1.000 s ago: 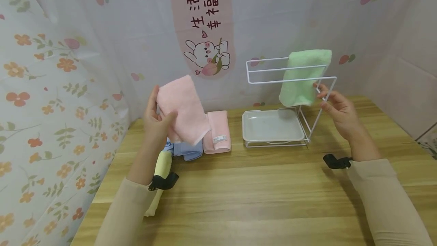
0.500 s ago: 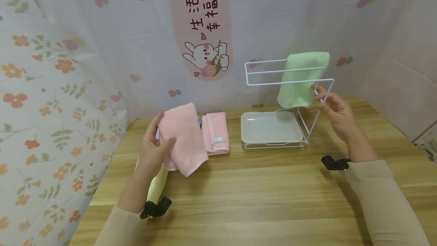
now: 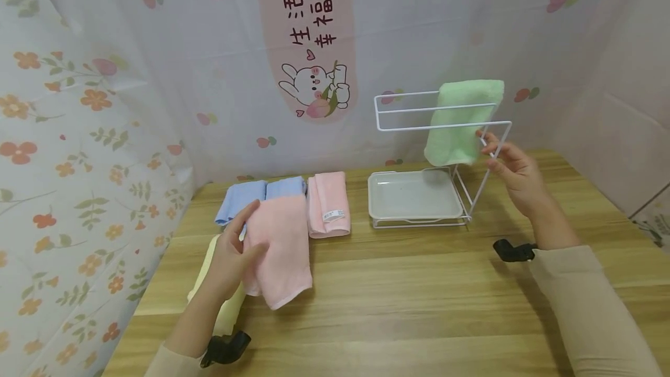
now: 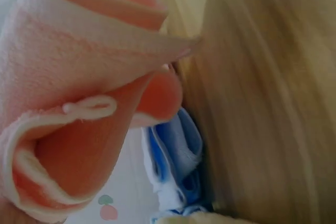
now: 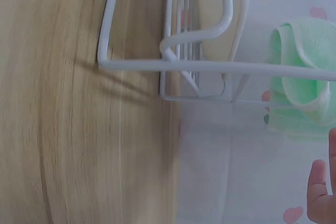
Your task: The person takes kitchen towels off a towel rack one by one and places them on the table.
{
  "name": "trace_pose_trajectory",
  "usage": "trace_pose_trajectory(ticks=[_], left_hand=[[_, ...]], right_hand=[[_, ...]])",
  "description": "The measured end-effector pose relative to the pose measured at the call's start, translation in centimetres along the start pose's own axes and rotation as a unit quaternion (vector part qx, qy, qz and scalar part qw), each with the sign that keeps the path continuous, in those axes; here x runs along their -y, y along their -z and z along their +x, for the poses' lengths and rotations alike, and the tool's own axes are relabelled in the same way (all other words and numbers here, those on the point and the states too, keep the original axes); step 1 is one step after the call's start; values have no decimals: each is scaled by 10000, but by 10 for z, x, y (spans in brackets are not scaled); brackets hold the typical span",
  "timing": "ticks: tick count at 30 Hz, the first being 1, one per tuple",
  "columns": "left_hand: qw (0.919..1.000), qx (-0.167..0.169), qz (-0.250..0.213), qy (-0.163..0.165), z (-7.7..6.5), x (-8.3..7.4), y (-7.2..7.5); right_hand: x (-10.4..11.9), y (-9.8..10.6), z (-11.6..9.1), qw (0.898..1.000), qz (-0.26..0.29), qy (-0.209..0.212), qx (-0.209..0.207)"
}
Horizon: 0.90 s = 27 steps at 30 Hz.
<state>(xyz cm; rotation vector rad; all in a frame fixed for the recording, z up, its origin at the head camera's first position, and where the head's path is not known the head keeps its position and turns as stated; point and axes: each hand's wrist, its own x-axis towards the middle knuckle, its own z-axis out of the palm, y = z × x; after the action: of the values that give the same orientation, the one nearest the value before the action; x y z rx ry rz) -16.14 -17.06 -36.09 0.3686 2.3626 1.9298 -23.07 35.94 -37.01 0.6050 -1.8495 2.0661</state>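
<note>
My left hand (image 3: 235, 255) holds a folded pink towel (image 3: 282, 249) by its left side, thumb in front and fingers mostly hidden behind it. In the left wrist view this towel (image 4: 68, 61) shows its loose folded layers. At the right, my right hand (image 3: 518, 185) grips the side wire of a white wire rack (image 3: 445, 127). Fingertips show beyond that wire, and the thumb is on the near side. Over the rack's far top bar hangs a light green towel (image 3: 460, 121). A pale tray (image 3: 413, 194) sits in the rack's base.
Blue folded towels (image 3: 241, 199) and a second pink towel (image 3: 328, 202) with a white label lie along the back of the wooden table (image 3: 398, 307). Beneath my left forearm lies a yellow towel (image 3: 230, 310), partly hidden. A patterned curtain (image 3: 225, 150) stands behind the table.
My left hand has brought the pink towel down and nearer to me, uncovering the blue towels at the back. The right hand stays at the rack, and the green towel hangs as before.
</note>
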Motion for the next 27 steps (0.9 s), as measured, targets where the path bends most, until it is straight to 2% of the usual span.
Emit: trace_pose_trajectory(ticks=[5,11,15,21,24,27], left_hand=[[9979,370,364,392,-9,6,5],[9917,894,259,892,-12,14,10],[9889,960,284,1101,-9,21,11],[9830,1079,-107,1479,-4,35,9],[9807,1085,-41,1629,-3,40,8],[9806,1005,253,1664,-3,45,9]], right_hand=[[-3,0,0,10000,11,26,-41],[-5,-3,0,9998,74,105,-148],[-3,-3,0,9998,56,122,-128],[-3,-3,1,9999,102,39,-103],[-2,-1,2,9999,103,-1,-32],[-1,2,1,9999,43,-57,92]])
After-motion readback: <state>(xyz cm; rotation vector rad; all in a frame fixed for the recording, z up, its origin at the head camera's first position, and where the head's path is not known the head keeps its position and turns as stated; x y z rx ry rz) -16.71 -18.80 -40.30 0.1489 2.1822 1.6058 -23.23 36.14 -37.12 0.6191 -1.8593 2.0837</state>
